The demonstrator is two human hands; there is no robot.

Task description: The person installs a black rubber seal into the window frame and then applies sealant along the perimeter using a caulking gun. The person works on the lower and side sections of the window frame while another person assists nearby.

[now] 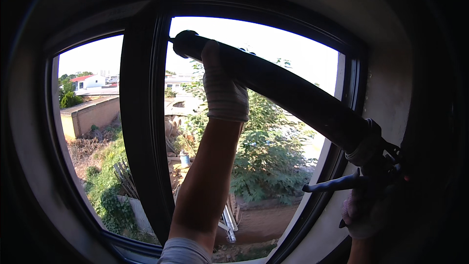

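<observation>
A long dark caulking gun [293, 100] slants across the window, its front end high at the left and its rear low at the right. The short nozzle [171, 39] reaches the edge of the dark upright window bar [144, 117]; whether it touches cannot be made out. My left hand [223, 85], in a pale striped work glove, closes around the barrel near the front, thumb up on the near side. In deep shadow, my right hand [364, 212], also gloved, is closed at the gun's rear handle. A dark lever [334, 184] sticks out leftward just above it.
The dark window frame [359, 76] surrounds the gun, with a pale wall [388, 98] at the right. Beyond the opening lie a leafy tree [266, 151], a brick wall [93, 115], low buildings and rubble. A narrower pane area [90, 151] lies left of the bar.
</observation>
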